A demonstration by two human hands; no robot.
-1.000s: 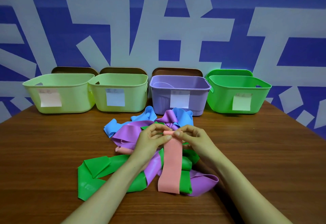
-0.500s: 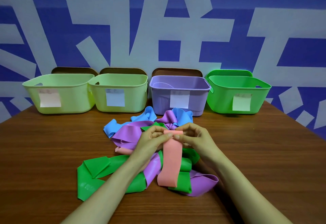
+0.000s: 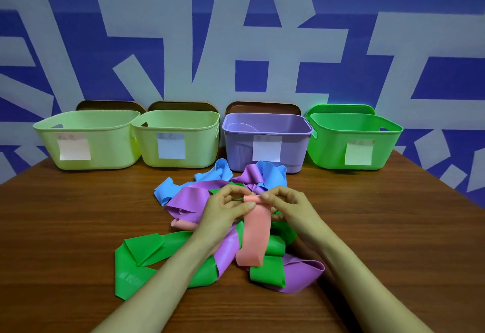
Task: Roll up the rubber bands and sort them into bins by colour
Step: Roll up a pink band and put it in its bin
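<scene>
A pink rubber band [image 3: 256, 235] hangs over a heap of bands on the table, its top end wound into a small roll. My left hand [image 3: 227, 208] and my right hand [image 3: 284, 202] pinch that roll from either side. Under it lie green bands [image 3: 141, 259], purple bands [image 3: 194, 199] and blue bands [image 3: 273, 172]. Behind the heap stand two yellow-green bins [image 3: 86, 140] [image 3: 178, 138], a purple bin [image 3: 266, 140] and a green bin [image 3: 351, 138], each with a paper label on its front.
The wooden table [image 3: 65, 227] runs to a blue and white patterned wall behind the bins. Brown lids lean behind the left three bins, a green lid behind the right one. Another pink band end [image 3: 183, 224] pokes out under the purple.
The roll at the pink band's top has grown and the band's hanging end has drawn up, away from the table's near side. Both hands stay at the same spot.
</scene>
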